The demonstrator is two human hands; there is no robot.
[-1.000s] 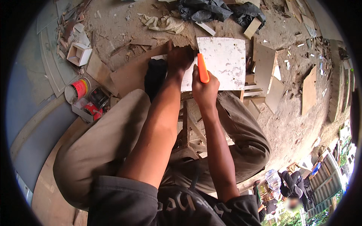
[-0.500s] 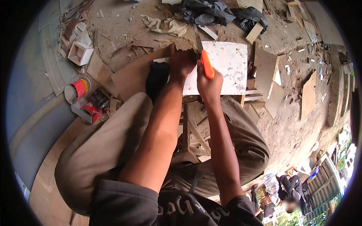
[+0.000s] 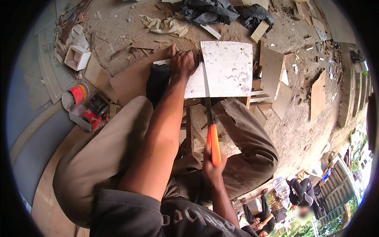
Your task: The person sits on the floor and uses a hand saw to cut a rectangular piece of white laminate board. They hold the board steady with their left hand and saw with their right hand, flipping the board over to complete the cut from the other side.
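Observation:
A white board (image 3: pixel 229 69) with grey smudges lies between my knees. My left hand (image 3: pixel 184 64) presses on the left part of it near the far edge, with its fingers curled and the thumb sticking out. My right hand (image 3: pixel 214 168) is wrapped round the orange handle of a handsaw (image 3: pixel 215 144), drawn back close to my lap. The saw's long blade runs away from me over the board, just right of my left hand. A dark shoe (image 3: pixel 158 85) shows beside the board's left side.
Wooden offcuts (image 3: pixel 272 73) lie right of the board, and a brown plywood sheet (image 3: pixel 128 81) left of it. Farther left stand paint cans (image 3: pixel 75 96) and a small open wooden box (image 3: pixel 77 58). Black plastic (image 3: pixel 211 11) and a cloth (image 3: pixel 166 25) lie beyond. People (image 3: pixel 302 193) sit at the lower right.
My right hand has pulled the handsaw back toward my body, baring the blade across the board. My left hand stays on the board. The whole view has shifted slightly.

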